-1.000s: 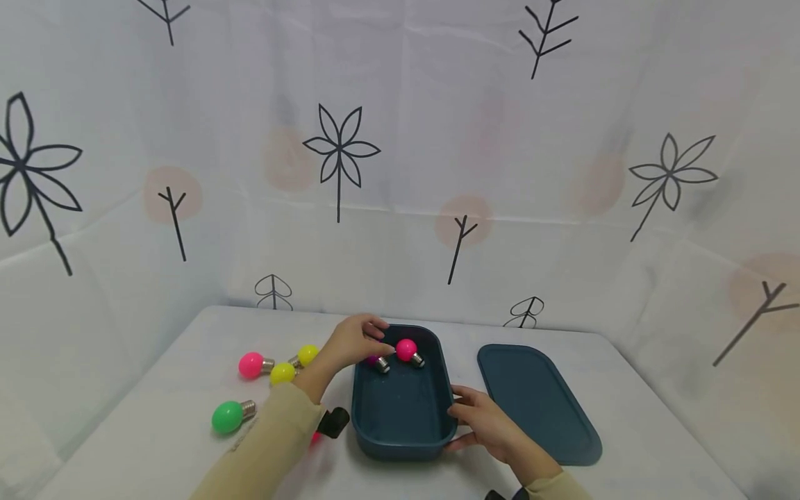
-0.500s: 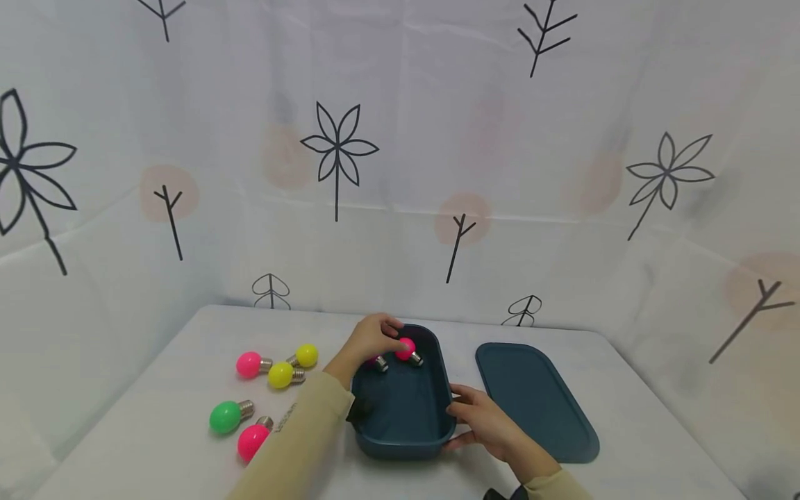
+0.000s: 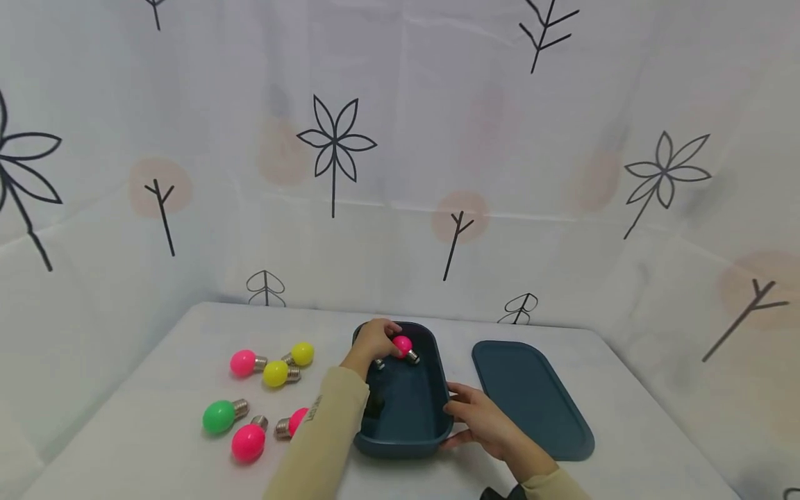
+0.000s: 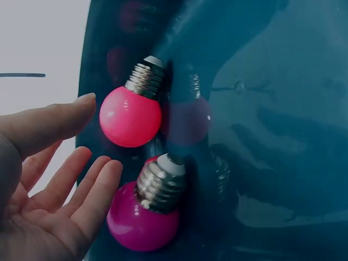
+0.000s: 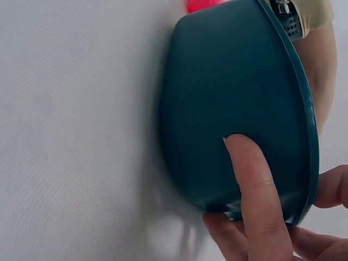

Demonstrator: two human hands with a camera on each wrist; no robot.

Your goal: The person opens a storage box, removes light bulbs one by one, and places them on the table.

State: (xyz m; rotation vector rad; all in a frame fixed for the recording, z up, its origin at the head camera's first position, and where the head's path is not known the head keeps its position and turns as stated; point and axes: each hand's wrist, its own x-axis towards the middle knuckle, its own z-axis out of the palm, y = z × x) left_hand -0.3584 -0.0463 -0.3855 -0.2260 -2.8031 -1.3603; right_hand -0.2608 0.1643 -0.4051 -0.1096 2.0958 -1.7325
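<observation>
My left hand (image 3: pixel 370 345) reaches over the far left part of a dark blue plastic box (image 3: pixel 406 448). Its fingers are spread and relaxed with nothing between them, beside a pink light bulb (image 4: pixel 130 117) and a purple light bulb (image 4: pixel 142 223) inside the box. A small gap separates the fingertips from the pink bulb in the left wrist view. In the head view the hand hides most of the purple bulb. My right hand (image 3: pixel 481 420) grips the box's near right side, one finger along the outer wall and another past the rim.
On the white table left of the box lie several bulbs: a green bulb (image 3: pixel 219 417), two yellow bulbs (image 3: pixel 276 373) and several pink bulbs (image 3: pixel 248 443). One is partly behind the left sleeve (image 3: pixel 319 444). A flat blue lid (image 3: pixel 534 399) lies right of the box.
My left hand and forearm have moved to the right, further over the box, uncovering pink bulbs on the table. My right hand stays on the box. The view has shifted slightly.
</observation>
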